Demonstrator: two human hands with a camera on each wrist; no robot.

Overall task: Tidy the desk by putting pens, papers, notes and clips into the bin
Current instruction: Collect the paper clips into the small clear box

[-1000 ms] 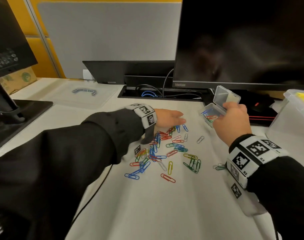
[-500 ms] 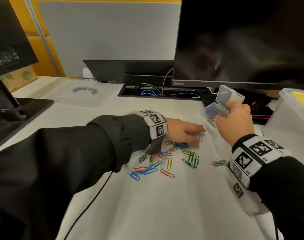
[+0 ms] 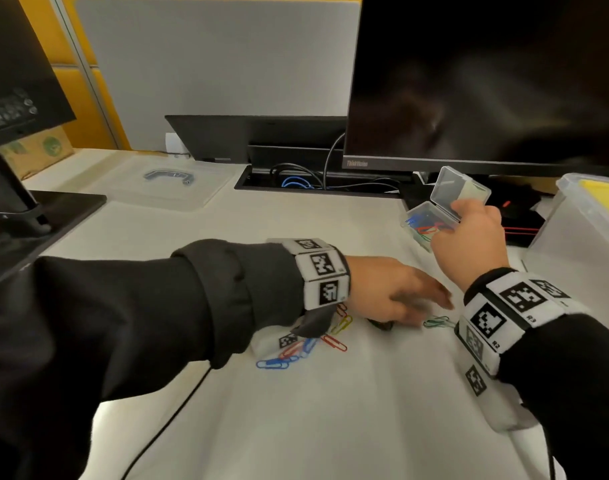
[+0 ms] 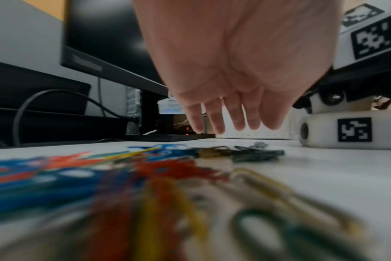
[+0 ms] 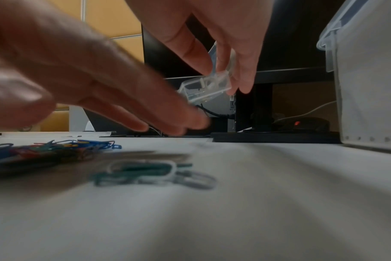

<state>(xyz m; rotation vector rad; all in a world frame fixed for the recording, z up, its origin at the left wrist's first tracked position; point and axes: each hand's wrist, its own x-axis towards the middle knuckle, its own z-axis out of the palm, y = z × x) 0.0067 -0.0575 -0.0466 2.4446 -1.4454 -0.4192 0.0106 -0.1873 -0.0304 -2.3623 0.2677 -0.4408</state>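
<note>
Paper clips [image 3: 298, 351] – light, thin, slippery wire; prob best raked into a heap, then pinched. Left hand [image 3: 388, 296] flat, fingers straight, holding nothing. Right hand [image 3: 469, 237] pinches open clip box [image 3: 438, 206] w/ thumb & fingers.

A loose heap of coloured wire paper clips [image 3: 306, 344], red, blue, yellow and green, lies flat on the white desk, partly hidden in the head view. A few green clips [image 3: 439, 322] lie apart to its right. A small clear plastic hinged case [image 3: 434, 213] is off the desk, tilted, lid open, with red, blue and green clips inside. A translucent plastic bin [image 3: 573, 216] stands at the right edge.
</note>
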